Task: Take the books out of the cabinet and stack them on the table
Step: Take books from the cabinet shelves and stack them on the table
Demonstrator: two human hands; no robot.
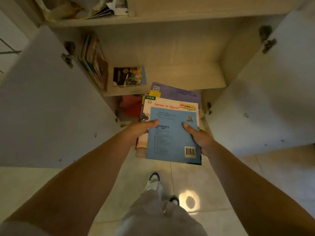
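1. Head view: both hands hold a small stack of thin books in front of the open cabinet, above the tiled floor.
2. The left hand grips the stack's left edge, thumb lying flat across the top cover and the fingers hidden beneath.
3. The right hand grips the right edge in the same way, thumb on the cover, fingers under the stack.
4. The top book is pale blue with the red title "Lorna Is Upset" and a barcode at its near right corner; a purple book and a yellow edge stick out behind it on the far side.
5. On the middle shelf, a row of leaning books rests against the left wall, and one dark-covered book lies flat just beside them.
6. A red book lies on the lower level, partly hidden by the held stack.
7. Both cabinet doors stand wide open.
8. Loose papers sit on the upper shelf.
9. A white and blue shoe shows below the stack.
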